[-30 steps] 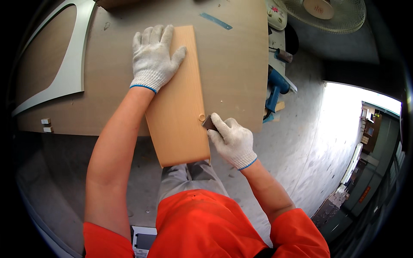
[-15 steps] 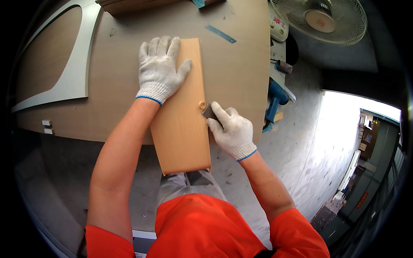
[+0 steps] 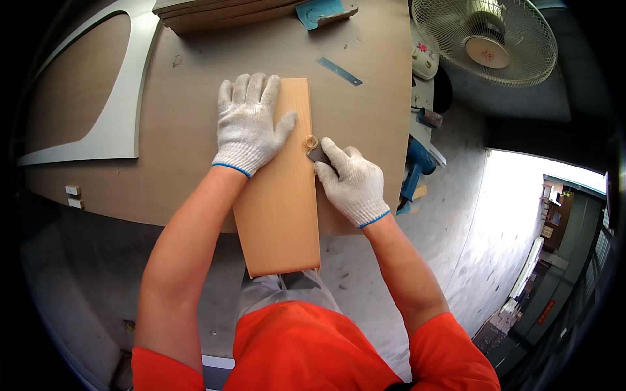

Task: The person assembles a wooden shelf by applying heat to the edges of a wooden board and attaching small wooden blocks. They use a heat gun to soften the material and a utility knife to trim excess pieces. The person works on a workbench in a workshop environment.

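Observation:
A long, pale wood-coloured board (image 3: 280, 221) lies on the table, its near end jutting past the table edge toward my lap. My left hand (image 3: 251, 124), in a white knitted glove, rests flat on the board's far left part with fingers stretched out. My right hand (image 3: 351, 182), gloved too, pinches a small dark flat scraper (image 3: 317, 154) against the board's right edge. A thin curled shaving (image 3: 311, 141) stands just beyond the scraper's tip. The scraper's other end is hidden in my fingers.
A white curved frame (image 3: 120, 140) lies at the left. Stacked brown boards (image 3: 222, 16) and a blue-faced block (image 3: 319, 13) sit at the far side, near a metal strip (image 3: 340, 72). A blue power tool (image 3: 417, 166) and a fan (image 3: 486, 45) stand beyond the right edge.
My right hand and the scraper have slid farther from me along the board's right edge, the curl going with them. My left hand keeps its place on the board. The whole view has shifted.

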`<act>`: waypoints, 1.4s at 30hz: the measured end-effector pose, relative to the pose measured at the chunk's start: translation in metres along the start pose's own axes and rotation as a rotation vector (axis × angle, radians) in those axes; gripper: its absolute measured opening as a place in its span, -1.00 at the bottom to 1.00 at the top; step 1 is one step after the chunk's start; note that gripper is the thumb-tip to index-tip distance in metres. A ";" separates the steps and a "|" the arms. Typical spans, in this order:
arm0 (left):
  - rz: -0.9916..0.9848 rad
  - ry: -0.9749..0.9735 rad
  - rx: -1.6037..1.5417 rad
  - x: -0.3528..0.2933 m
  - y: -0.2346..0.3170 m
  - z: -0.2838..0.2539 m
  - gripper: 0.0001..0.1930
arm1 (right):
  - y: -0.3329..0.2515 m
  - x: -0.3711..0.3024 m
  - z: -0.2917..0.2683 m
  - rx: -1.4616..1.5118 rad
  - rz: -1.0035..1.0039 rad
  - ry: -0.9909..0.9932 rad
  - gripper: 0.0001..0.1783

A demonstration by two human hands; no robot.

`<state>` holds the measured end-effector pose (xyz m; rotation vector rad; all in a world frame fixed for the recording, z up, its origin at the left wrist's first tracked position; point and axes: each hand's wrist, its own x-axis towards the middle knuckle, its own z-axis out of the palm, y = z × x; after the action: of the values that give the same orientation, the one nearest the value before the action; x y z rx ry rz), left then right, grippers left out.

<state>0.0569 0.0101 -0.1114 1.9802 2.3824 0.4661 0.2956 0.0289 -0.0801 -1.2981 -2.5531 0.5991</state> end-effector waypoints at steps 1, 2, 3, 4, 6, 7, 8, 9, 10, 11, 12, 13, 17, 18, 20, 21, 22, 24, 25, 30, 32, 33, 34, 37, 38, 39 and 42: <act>-0.003 -0.003 -0.003 0.000 0.001 -0.001 -0.23 | 0.000 0.005 -0.001 0.001 0.000 0.004 -0.52; -0.008 -0.008 -0.005 0.000 0.000 -0.001 -0.23 | 0.002 0.009 0.000 0.004 -0.008 0.019 -0.52; -0.011 0.002 -0.003 0.001 0.000 0.000 -0.22 | 0.004 0.013 0.001 0.007 -0.017 0.034 -0.52; -0.013 0.012 0.000 0.001 0.000 0.002 -0.22 | 0.006 0.017 0.002 0.009 -0.025 0.049 -0.52; -0.016 0.009 -0.015 0.000 0.000 0.003 -0.21 | 0.008 0.024 0.000 0.002 -0.036 0.033 -0.53; -0.013 -0.004 -0.031 -0.001 -0.001 0.003 -0.20 | 0.008 0.026 0.000 -0.002 -0.042 0.026 -0.53; -0.006 -0.012 -0.047 0.001 -0.001 0.002 -0.20 | 0.008 0.028 -0.001 0.008 -0.033 0.017 -0.52; -0.009 -0.013 -0.045 0.002 -0.001 0.000 -0.19 | 0.008 0.027 -0.002 0.019 -0.024 0.008 -0.52; -0.012 -0.015 -0.043 0.003 -0.002 -0.001 -0.19 | 0.007 0.029 -0.002 0.029 -0.016 -0.001 -0.51; -0.016 -0.020 -0.043 0.003 -0.001 -0.001 -0.19 | 0.008 0.031 -0.002 0.025 -0.017 0.004 -0.51; -0.018 -0.028 -0.044 0.003 -0.001 -0.002 -0.19 | 0.009 0.035 -0.001 0.021 -0.019 0.008 -0.51; -0.020 -0.035 -0.045 0.003 0.000 -0.003 -0.19 | 0.010 0.039 0.000 0.017 -0.020 0.012 -0.50; -0.035 -0.063 -0.071 0.003 -0.001 -0.005 -0.18 | 0.014 0.060 0.001 0.014 -0.058 0.032 -0.50; -0.033 -0.062 -0.083 0.003 -0.002 -0.004 -0.17 | 0.014 0.065 0.001 0.015 -0.054 0.037 -0.51; -0.030 -0.063 -0.106 0.002 -0.003 -0.003 -0.16 | 0.014 0.075 0.003 0.015 -0.052 0.051 -0.51; -0.029 -0.066 -0.103 0.002 -0.002 -0.002 -0.14 | 0.015 0.081 0.004 0.013 -0.054 0.059 -0.52; -0.029 -0.067 -0.100 0.001 -0.002 -0.002 -0.13 | 0.015 0.087 0.005 0.011 -0.056 0.067 -0.52; -0.030 -0.067 -0.095 0.001 -0.003 -0.001 -0.13 | 0.014 0.095 0.004 0.008 -0.051 0.054 -0.52; -0.032 -0.070 -0.105 0.002 -0.005 -0.001 -0.12 | 0.014 0.099 0.004 0.006 -0.048 0.048 -0.52; -0.035 -0.073 -0.117 0.003 -0.003 -0.003 -0.12 | 0.018 0.117 0.008 -0.005 -0.083 0.087 -0.51; -0.038 -0.065 -0.123 0.004 -0.002 -0.004 -0.12 | 0.019 0.122 0.009 0.003 -0.085 0.088 -0.50; -0.045 -0.066 -0.131 0.005 -0.002 -0.005 -0.13 | 0.021 0.124 0.011 0.009 -0.085 0.088 -0.50; -0.052 -0.068 -0.139 0.006 -0.001 -0.007 -0.14 | 0.023 0.126 0.012 0.015 -0.085 0.089 -0.50; -0.075 -0.064 -0.150 0.009 0.001 -0.009 -0.15 | 0.020 0.137 0.011 0.020 -0.097 0.117 -0.52; -0.076 -0.049 -0.140 0.009 0.001 -0.010 -0.15 | 0.021 0.140 0.011 0.035 -0.087 0.108 -0.52; -0.077 -0.035 -0.131 0.008 0.002 -0.010 -0.16 | 0.022 0.140 0.012 0.050 -0.077 0.099 -0.52; -0.139 0.032 -0.127 0.017 0.001 -0.004 -0.22 | 0.020 0.136 0.010 0.087 -0.075 0.077 -0.54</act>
<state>0.0536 0.0258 -0.1046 1.7555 2.4209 0.6300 0.2267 0.1471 -0.0972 -1.1680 -2.4727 0.6247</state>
